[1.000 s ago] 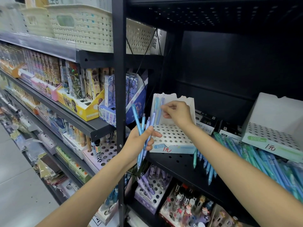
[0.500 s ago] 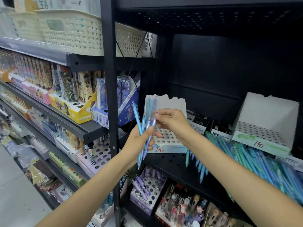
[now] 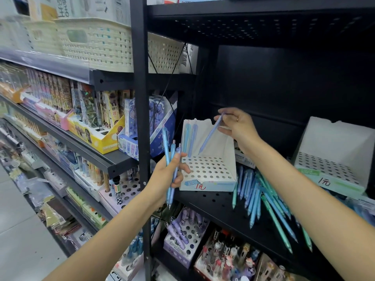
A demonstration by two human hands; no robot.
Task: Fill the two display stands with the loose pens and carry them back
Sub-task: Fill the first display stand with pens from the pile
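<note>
Head view, only camera. Left hand, centre of frame, fingers curled round a small bunch of blue pens, held roughly upright, tips pointing down past the shelf edge. Right hand, just above and right of centre, thumb and fingertips pinching the top end of a single lilac-blue pen; pen tilted, tip down-left and just above the holes at the back of the near display stand. Whether the tip is already in a hole: cannot tell.

Near display stand: white perforated tray with tall back, sits on the black shelf at frame centre, "1元" label on its front lip. Two light blue pens stand in its back-left corner, rest of the holes bare.

Second display stand, same type, right edge of frame, same shelf, well apart from the first.

Loose pens, blue and teal, lie in a heap on the shelf between the two stands, under the right forearm, tips toward the shelf's front edge.

Left half of frame: neighbouring shelves with boxed stationery; cream woven baskets upper left.
</note>
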